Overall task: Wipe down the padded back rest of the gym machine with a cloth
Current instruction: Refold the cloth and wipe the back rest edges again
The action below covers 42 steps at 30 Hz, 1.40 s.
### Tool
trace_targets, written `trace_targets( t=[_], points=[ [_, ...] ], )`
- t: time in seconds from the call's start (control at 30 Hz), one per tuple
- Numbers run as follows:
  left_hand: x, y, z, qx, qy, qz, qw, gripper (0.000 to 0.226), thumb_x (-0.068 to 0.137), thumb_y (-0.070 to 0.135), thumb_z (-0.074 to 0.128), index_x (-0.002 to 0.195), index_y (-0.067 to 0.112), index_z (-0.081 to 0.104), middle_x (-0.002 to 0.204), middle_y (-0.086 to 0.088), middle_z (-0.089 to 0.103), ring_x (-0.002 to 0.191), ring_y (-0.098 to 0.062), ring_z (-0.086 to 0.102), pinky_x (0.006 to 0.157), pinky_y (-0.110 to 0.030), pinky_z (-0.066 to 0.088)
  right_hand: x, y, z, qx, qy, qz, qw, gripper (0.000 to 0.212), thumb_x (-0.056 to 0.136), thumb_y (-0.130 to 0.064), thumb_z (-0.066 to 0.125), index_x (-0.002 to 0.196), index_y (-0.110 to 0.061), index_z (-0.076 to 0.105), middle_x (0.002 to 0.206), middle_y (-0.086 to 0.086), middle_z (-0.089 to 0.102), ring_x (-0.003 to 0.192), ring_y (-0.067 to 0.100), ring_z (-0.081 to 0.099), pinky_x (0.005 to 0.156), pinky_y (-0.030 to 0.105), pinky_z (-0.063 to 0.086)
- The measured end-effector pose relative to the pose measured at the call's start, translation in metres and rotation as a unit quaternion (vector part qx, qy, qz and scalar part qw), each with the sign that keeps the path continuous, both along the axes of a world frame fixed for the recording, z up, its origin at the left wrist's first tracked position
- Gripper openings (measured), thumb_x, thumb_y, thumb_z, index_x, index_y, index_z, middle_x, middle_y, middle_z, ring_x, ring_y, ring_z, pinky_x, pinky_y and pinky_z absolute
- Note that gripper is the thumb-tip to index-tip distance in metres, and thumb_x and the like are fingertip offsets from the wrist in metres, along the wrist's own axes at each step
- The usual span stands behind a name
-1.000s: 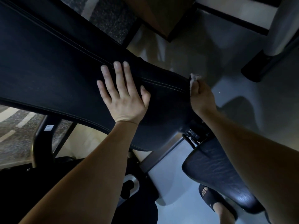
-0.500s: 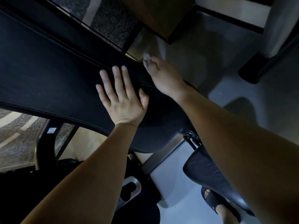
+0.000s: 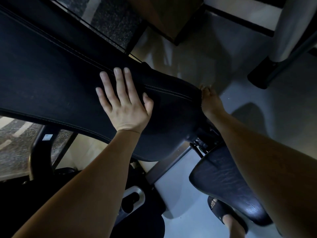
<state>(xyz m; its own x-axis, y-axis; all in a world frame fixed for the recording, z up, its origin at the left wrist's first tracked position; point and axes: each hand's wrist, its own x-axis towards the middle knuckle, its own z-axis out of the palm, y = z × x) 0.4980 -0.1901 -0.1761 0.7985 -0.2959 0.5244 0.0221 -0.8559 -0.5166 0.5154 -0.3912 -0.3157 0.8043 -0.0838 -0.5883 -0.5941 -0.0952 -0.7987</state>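
1. the left hand [image 3: 123, 103] lies flat on the black back rest [image 3: 51, 74], fingers straight and spread, as it did 0.5 s ago.
2. the right hand [image 3: 210, 102] has slid from the upper seam to the pad's right end and touches its edge.
3. its fingers are mostly hidden, so its hold on the cloth cannot be told.

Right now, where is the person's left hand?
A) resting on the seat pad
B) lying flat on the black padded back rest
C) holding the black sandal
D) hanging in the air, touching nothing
B: the left hand lies with straight, spread fingers pressed flat on the black padded back rest.
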Motion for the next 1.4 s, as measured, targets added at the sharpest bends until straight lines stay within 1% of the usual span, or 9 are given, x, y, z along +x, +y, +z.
trace_targets(
  t=[0.3, 0.47, 0.7, 0.8, 0.97, 1.07, 1.23, 1.3, 1.4],
  points=[
    [-0.011, -0.007, 0.017, -0.031, 0.062, 0.007, 0.998, 0.073, 0.094, 0.038, 0.051, 0.157, 0.005, 0.033, 0.162, -0.016, 0.031, 0.150, -0.045, 0.024, 0.124, -0.057, 0.013, -0.014, 0.027, 0.049, -0.093, -0.213, 0.037, 0.972, 0.054, 0.094, -0.033, 0.026, 0.130, -0.008, 0.058, 0.130, 0.012, 0.060, 0.123, 0.030, 0.054, 0.108, 0.042, 0.042],
    [-0.029, -0.014, 0.053, -0.085, 0.168, 0.005, 0.982, 0.084, 0.086, 0.030, 0.055, 0.159, 0.005, 0.023, 0.168, -0.013, 0.016, 0.156, -0.035, 0.006, 0.126, -0.053, 0.002, -0.013, 0.044, 0.109, -0.120, -0.299, 0.100, 0.942, 0.038, 0.097, -0.009, 0.040, 0.131, 0.002, 0.053, 0.130, 0.022, 0.057, 0.125, 0.037, 0.049, 0.109, 0.045, 0.039],
    [-0.027, 0.003, 0.128, -0.052, 0.089, 0.019, 0.994, 0.078, 0.091, 0.036, 0.059, 0.157, 0.005, 0.030, 0.165, -0.019, 0.020, 0.155, -0.036, 0.013, 0.125, -0.057, 0.008, 0.006, 0.081, 0.175, -0.102, -0.423, 0.134, 0.890, 0.054, 0.108, -0.025, 0.040, 0.158, -0.008, 0.028, 0.161, 0.009, 0.035, 0.151, 0.025, 0.027, 0.114, 0.023, 0.025],
    [-0.018, 0.012, 0.161, -0.018, 0.087, 0.076, 0.993, 0.103, 0.087, 0.058, 0.063, 0.161, 0.007, 0.012, 0.168, -0.021, 0.006, 0.156, -0.038, 0.003, 0.125, -0.056, 0.003, 0.006, 0.084, 0.172, -0.085, -0.425, 0.120, 0.893, 0.047, 0.108, -0.024, 0.041, 0.152, -0.007, 0.040, 0.153, 0.011, 0.046, 0.143, 0.026, 0.041, 0.110, 0.022, 0.031],
    [-0.001, 0.026, 0.188, 0.020, 0.106, 0.161, 0.981, 0.139, 0.068, 0.077, 0.071, 0.160, 0.008, -0.008, 0.167, -0.021, -0.009, 0.155, -0.040, -0.007, 0.123, -0.060, 0.004, -0.004, 0.076, 0.159, -0.089, -0.303, 0.071, 0.946, 0.033, 0.107, -0.025, 0.040, 0.124, -0.003, 0.059, 0.113, 0.014, 0.067, 0.105, 0.026, 0.065, 0.080, 0.025, 0.040],
    [0.005, 0.033, 0.184, 0.032, 0.120, 0.171, 0.977, 0.147, 0.063, 0.078, 0.073, 0.159, 0.007, -0.013, 0.167, -0.022, -0.012, 0.154, -0.043, -0.008, 0.122, -0.064, 0.005, 0.004, 0.088, 0.178, -0.115, -0.362, 0.047, 0.924, 0.034, 0.107, -0.022, 0.042, 0.130, -0.003, 0.058, 0.124, 0.015, 0.065, 0.112, 0.027, 0.064, 0.090, 0.028, 0.047],
    [0.007, 0.038, 0.181, 0.019, 0.131, 0.159, 0.978, 0.147, 0.063, 0.076, 0.073, 0.159, 0.005, -0.012, 0.167, -0.024, -0.011, 0.153, -0.045, -0.008, 0.120, -0.067, 0.004, 0.029, 0.107, 0.227, -0.077, -0.444, 0.058, 0.891, 0.050, 0.108, -0.024, 0.041, 0.155, -0.007, 0.037, 0.156, 0.009, 0.045, 0.141, 0.021, 0.046, 0.112, 0.025, 0.035],
    [0.008, 0.039, 0.180, 0.011, 0.133, 0.153, 0.979, 0.146, 0.063, 0.075, 0.075, 0.159, 0.005, -0.011, 0.167, -0.023, -0.010, 0.153, -0.046, -0.007, 0.120, -0.068, 0.003, 0.033, 0.105, 0.231, -0.084, -0.473, 0.064, 0.875, 0.047, 0.107, -0.024, 0.042, 0.152, -0.009, 0.042, 0.150, 0.009, 0.052, 0.133, 0.019, 0.052, 0.103, 0.018, 0.039],
    [0.007, 0.040, 0.181, 0.005, 0.139, 0.146, 0.979, 0.145, 0.065, 0.074, 0.074, 0.159, 0.005, -0.011, 0.167, -0.023, -0.010, 0.153, -0.046, -0.007, 0.119, -0.067, 0.000, 0.021, 0.093, 0.208, -0.132, -0.439, 0.015, 0.888, 0.031, 0.105, -0.015, 0.046, 0.128, -0.002, 0.062, 0.108, 0.016, 0.071, 0.095, 0.027, 0.069, 0.073, 0.015, 0.037]
  ],
)
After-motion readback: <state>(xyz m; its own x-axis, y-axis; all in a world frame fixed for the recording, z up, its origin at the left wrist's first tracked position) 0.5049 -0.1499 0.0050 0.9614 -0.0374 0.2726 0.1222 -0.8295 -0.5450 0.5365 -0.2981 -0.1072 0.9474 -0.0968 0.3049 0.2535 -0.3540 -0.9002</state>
